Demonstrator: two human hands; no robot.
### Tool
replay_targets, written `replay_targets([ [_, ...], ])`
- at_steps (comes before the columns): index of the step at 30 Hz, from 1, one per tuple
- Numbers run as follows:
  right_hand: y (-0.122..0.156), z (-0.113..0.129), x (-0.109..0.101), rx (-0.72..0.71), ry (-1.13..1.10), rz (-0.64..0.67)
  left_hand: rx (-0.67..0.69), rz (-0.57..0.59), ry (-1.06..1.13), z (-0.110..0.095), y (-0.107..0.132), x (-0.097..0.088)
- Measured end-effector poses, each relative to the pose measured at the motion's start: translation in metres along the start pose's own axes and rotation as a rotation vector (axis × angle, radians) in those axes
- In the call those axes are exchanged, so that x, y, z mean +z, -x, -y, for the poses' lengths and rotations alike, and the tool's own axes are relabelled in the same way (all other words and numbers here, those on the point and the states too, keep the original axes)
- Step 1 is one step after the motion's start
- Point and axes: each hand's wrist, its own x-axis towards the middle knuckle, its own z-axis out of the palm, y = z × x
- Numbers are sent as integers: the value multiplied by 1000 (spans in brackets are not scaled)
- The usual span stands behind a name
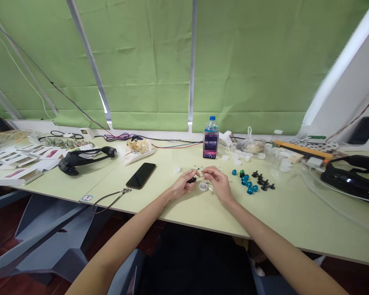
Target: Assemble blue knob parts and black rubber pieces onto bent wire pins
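Where both hands (182,184) (220,184) nearly meet, a black piece (192,180) is partly hidden.

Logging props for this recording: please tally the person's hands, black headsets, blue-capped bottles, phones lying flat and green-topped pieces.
Hands: 2, left hand and right hand
Black headsets: 2, left headset and right headset
Blue-capped bottle: 1
Phone lying flat: 1
Green-topped piece: 1
Total: 7

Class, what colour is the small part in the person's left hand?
The small part is black, as the head view shows.
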Motion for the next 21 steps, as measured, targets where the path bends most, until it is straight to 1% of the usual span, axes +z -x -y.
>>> replay_targets([
  [2, 0, 1, 1, -9, 7, 4, 40, -68, -69, 0, 1, 4],
  [4, 0, 2, 1, -19, 15, -2, 102, -164, -154, -1, 1, 9],
  [6, 1, 4, 1, -28, 25, -15, 190, -300, -243, -2, 2, 12],
  [7, 1, 5, 1, -32, 30, -24, 242, -386, -286, -3, 2, 11],
  [9, 2, 5, 0, -37, 41, -44, 348, -583, -363, -6, 1, 6],
  [11, 3, 4, -2, -38, 50, -58, 434, -772, -433, -9, -2, -4],
  [13, 4, 1, -3, -33, 57, -63, 481, -903, -505, -9, -8, -16],
  [14, 5, 0, -3, -30, 60, -66, 490, -942, -540, -8, -12, -22],
  [16, 5, -2, -3, -22, 63, -68, 481, -980, -605, -5, -20, -33],
  [18, 5, -3, -2, -12, 62, -64, 456, -964, -662, -1, -28, -41],
  [21, 4, -3, -2, 5, 53, -62, 451, -896, -749, 2, -33, -47],
])
